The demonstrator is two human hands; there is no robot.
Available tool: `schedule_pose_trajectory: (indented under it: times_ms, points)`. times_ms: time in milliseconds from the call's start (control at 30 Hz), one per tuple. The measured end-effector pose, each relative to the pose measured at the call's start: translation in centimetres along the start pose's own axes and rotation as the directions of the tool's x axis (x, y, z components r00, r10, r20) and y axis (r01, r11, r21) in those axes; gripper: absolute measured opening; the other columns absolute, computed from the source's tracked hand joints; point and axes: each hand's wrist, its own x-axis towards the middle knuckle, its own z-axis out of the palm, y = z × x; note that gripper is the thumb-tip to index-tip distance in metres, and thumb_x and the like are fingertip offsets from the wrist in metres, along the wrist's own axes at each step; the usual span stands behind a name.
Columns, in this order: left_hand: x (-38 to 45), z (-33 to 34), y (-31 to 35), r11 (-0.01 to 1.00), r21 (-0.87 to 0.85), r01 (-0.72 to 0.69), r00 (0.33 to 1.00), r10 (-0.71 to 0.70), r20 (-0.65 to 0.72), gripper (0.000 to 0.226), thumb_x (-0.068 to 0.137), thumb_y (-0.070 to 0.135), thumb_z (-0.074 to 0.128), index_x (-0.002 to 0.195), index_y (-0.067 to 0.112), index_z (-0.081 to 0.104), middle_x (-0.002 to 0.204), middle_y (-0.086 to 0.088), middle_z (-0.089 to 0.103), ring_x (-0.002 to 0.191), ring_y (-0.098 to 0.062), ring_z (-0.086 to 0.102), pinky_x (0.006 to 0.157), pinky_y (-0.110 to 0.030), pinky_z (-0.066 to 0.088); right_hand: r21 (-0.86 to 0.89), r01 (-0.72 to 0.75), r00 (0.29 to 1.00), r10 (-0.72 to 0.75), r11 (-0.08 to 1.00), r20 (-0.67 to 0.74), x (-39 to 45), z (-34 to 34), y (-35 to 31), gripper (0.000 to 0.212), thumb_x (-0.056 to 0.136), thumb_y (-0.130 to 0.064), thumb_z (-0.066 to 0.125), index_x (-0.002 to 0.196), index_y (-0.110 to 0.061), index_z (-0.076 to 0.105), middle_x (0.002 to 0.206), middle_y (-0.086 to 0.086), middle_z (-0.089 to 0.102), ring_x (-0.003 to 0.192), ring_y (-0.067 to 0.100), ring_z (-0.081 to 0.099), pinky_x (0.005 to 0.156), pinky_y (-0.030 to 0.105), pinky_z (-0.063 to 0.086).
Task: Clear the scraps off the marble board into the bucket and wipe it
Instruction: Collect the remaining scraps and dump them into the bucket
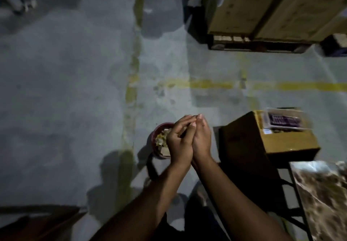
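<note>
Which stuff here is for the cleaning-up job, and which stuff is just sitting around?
For the job:
- red bucket on the floor, with scraps in it
- marble board at the lower right
- left hand and right hand, pressed together above the bucket

Just sitting around:
- small cardboard box beside the board
- big cardboard boxes farther off
- yellow floor lines

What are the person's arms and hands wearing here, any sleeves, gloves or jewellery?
Nothing shows on them. Both forearms are bare up to the frame edge, with no sleeve in view. The left hand and right hand are ungloved, and no ring, watch or bracelet can be made out in this dim, blurred picture.
</note>
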Motion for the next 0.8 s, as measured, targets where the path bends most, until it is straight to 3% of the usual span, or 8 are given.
schedule_pose_trajectory:
  times_ms: [100, 200, 267, 500, 567, 633, 700, 800]
  points:
    - [3.2, -1.2, -4.2, 0.993, -0.028, 0.111, 0.986, -0.114, -0.119, 0.012, 0.090, 0.020, 0.065, 0.094, 0.017, 0.076, 0.099, 0.011, 0.076, 0.103, -0.011, 0.070, 0.096, -0.035, 0.055, -0.051, -0.080, 0.992, 0.085, 0.995, 0.096, 3.2, 1.7, 4.3, 0.032, 0.111, -0.017, 0.032, 0.093, -0.004, 0.056, 0.086, 0.009, 0.059, 0.081, 0.013, 0.060, 0.079, 0.029, 0.050]
    - [5.3, -1.6, -9.3, 0.981, -0.066, 0.180, 0.962, -0.190, -0.197, 0.020, 0.096, 0.009, 0.063, 0.099, 0.025, 0.074, 0.098, 0.017, 0.075, 0.101, -0.003, 0.068, 0.089, -0.016, 0.050, -0.147, -0.120, 0.979, 0.142, 0.982, 0.146, 6.5, 1.9, 10.2, 0.029, 0.111, -0.014, 0.032, 0.101, -0.003, 0.057, 0.093, 0.008, 0.061, 0.091, 0.019, 0.059, 0.090, 0.042, 0.048]
    - [6.7, -1.9, -13.5, 0.975, -0.044, 0.217, 0.945, -0.221, -0.241, 0.021, 0.099, 0.006, 0.059, 0.109, 0.017, 0.074, 0.106, 0.010, 0.075, 0.107, -0.007, 0.068, 0.091, -0.016, 0.049, -0.210, -0.167, 0.969, 0.200, 0.963, 0.145, 9.1, 1.7, 15.1, 0.030, 0.110, -0.012, 0.033, 0.100, -0.002, 0.059, 0.093, 0.006, 0.062, 0.091, 0.018, 0.059, 0.090, 0.042, 0.048]
    - [15.7, -2.6, -33.7, 0.925, -0.183, 0.333, 0.897, -0.371, -0.242, 0.022, 0.104, 0.008, 0.048, 0.113, 0.009, 0.068, 0.112, 0.005, 0.070, 0.107, 0.004, 0.064, 0.093, -0.013, 0.046, -0.316, -0.142, 0.977, 0.184, 0.938, 0.106, 21.2, 2.3, 32.5, 0.025, 0.104, 0.002, 0.035, 0.091, 0.001, 0.056, 0.083, 0.007, 0.059, 0.071, 0.000, 0.060, 0.073, 0.016, 0.049]
    - [18.7, -3.1, -39.4, 0.883, -0.262, 0.391, 0.874, -0.445, -0.195, 0.027, 0.095, 0.032, 0.053, 0.112, 0.017, 0.070, 0.120, 0.000, 0.069, 0.119, -0.007, 0.061, 0.107, -0.027, 0.044, -0.369, -0.132, 0.979, 0.179, 0.920, 0.098, 24.7, 2.6, 37.1, 0.024, 0.105, -0.001, 0.037, 0.092, 0.001, 0.058, 0.083, 0.013, 0.059, 0.070, -0.007, 0.060, 0.074, 0.015, 0.047]
    - [21.2, -3.9, -44.2, 0.844, -0.295, 0.447, 0.833, -0.513, -0.207, 0.043, 0.082, 0.045, 0.055, 0.112, 0.019, 0.069, 0.125, -0.005, 0.066, 0.124, -0.019, 0.058, 0.111, -0.035, 0.042, -0.380, -0.181, 0.951, 0.260, 0.907, 0.168, 27.6, 2.4, 41.4, 0.025, 0.104, -0.003, 0.040, 0.109, 0.008, 0.062, 0.105, 0.027, 0.063, 0.093, -0.004, 0.062, 0.084, 0.015, 0.043]
    - [23.1, -5.1, -47.9, 0.842, -0.240, 0.483, 0.807, -0.535, -0.250, 0.043, 0.086, 0.040, 0.059, 0.122, 0.016, 0.065, 0.128, -0.007, 0.064, 0.121, -0.020, 0.057, 0.099, -0.022, 0.048, -0.548, -0.169, 0.901, 0.354, 0.819, 0.250, 30.3, 1.6, 44.7, 0.035, 0.107, -0.012, 0.039, 0.135, 0.006, 0.052, 0.136, 0.024, 0.056, 0.123, 0.017, 0.056, 0.094, 0.013, 0.037]
    - [24.3, -7.9, -52.1, 0.859, -0.014, 0.512, 0.840, -0.505, -0.199, 0.045, 0.099, 0.010, 0.050, 0.144, 0.011, 0.049, 0.136, -0.008, 0.055, 0.113, -0.011, 0.057, 0.076, -0.006, 0.047, -0.567, -0.226, 0.854, 0.441, 0.792, 0.277, 32.9, -0.5, 47.4, 0.055, 0.107, -0.047, 0.032, 0.141, -0.010, 0.056, 0.137, 0.008, 0.062, 0.119, 0.015, 0.061, 0.105, 0.014, 0.042]
